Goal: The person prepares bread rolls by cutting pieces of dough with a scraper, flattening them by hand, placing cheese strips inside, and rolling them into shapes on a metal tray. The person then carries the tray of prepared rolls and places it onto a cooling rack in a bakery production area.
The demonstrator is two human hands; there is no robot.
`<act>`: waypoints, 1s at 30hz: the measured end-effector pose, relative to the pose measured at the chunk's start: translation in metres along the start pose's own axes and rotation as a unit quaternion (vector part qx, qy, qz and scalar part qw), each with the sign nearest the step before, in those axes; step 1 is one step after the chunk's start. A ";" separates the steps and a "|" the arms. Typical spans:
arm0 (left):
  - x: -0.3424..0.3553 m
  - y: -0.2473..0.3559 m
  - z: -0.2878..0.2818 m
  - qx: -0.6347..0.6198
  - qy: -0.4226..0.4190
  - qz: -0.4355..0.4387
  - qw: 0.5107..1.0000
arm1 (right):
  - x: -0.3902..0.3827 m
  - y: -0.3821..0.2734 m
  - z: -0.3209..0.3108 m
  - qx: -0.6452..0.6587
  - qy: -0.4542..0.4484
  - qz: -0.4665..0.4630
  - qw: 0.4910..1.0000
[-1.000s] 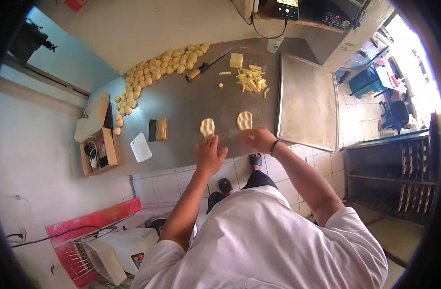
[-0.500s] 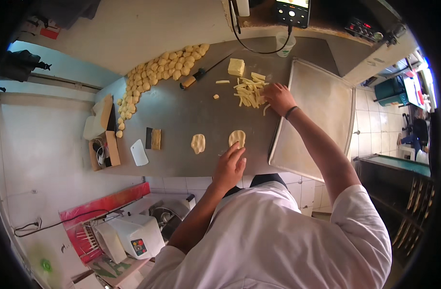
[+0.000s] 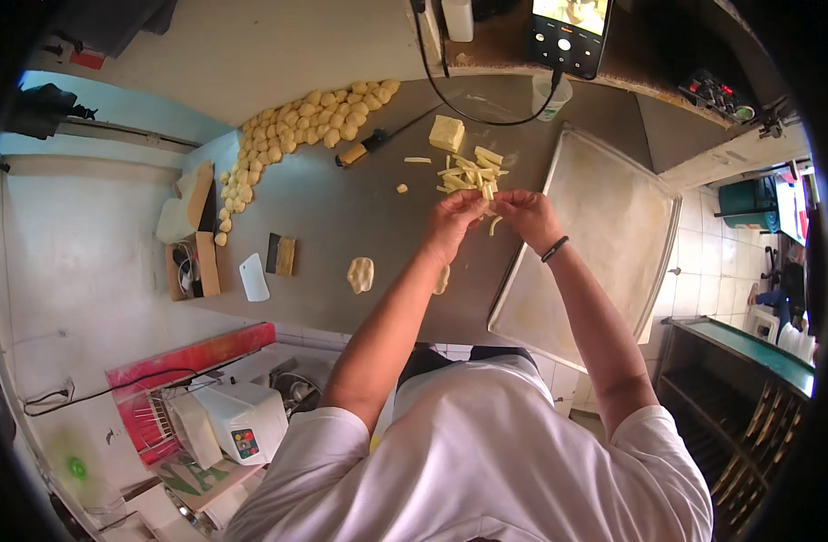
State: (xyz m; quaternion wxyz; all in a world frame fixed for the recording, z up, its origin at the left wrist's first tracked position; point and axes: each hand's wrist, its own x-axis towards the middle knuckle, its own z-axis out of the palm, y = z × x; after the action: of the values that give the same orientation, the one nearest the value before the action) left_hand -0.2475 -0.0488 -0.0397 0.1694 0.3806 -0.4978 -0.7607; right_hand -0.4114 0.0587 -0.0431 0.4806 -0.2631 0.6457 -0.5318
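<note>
My left hand (image 3: 455, 219) and my right hand (image 3: 528, 217) meet at the near edge of a pile of pale yellow cheese strips (image 3: 472, 172). Both are closed, fingertips pinching cheese strips between them; how many is hard to make out. Behind the pile sits a cheese block (image 3: 446, 134), with a single strip lying to its left. Nearer to me, a flattened dough piece (image 3: 360, 275) rests on the metal table (image 3: 323, 199). Another flattened dough piece (image 3: 442, 281) is mostly hidden by my left forearm.
Many dough balls (image 3: 292, 131) line the table's far left edge. A knife (image 3: 364, 149) lies beside them. At left are a white scraper (image 3: 254, 277), a second scraper (image 3: 285, 256) and a cardboard box (image 3: 197, 262). A large metal tray (image 3: 603, 226) covers the right side, near a plastic cup (image 3: 551, 98).
My left hand has left the right-hand dough piece and moved up to the cheese pile. My right hand has drawn slightly nearer to me, and both now pinch cheese strips.
</note>
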 end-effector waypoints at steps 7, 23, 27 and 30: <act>0.032 -0.005 -0.013 -0.038 0.045 -0.042 0.997 | 0.006 0.012 -0.006 0.238 -0.046 0.089 0.966; -0.148 -0.005 -0.025 0.525 -0.038 0.309 0.792 | -0.098 0.047 0.040 0.085 -0.246 0.138 0.956; -0.182 -0.026 -0.051 0.540 0.011 0.268 0.798 | -0.116 0.064 0.081 0.035 -0.276 0.157 0.948; -0.173 -0.047 -0.096 0.485 0.117 0.235 0.834 | -0.115 0.044 0.110 -0.193 -0.259 0.028 0.946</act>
State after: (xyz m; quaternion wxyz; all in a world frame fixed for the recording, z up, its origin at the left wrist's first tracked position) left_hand -0.0570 0.0219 -0.0309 0.1939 0.3712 -0.8539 -0.3090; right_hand -0.2592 0.1218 -0.0423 0.5859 -0.4615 0.5965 -0.2966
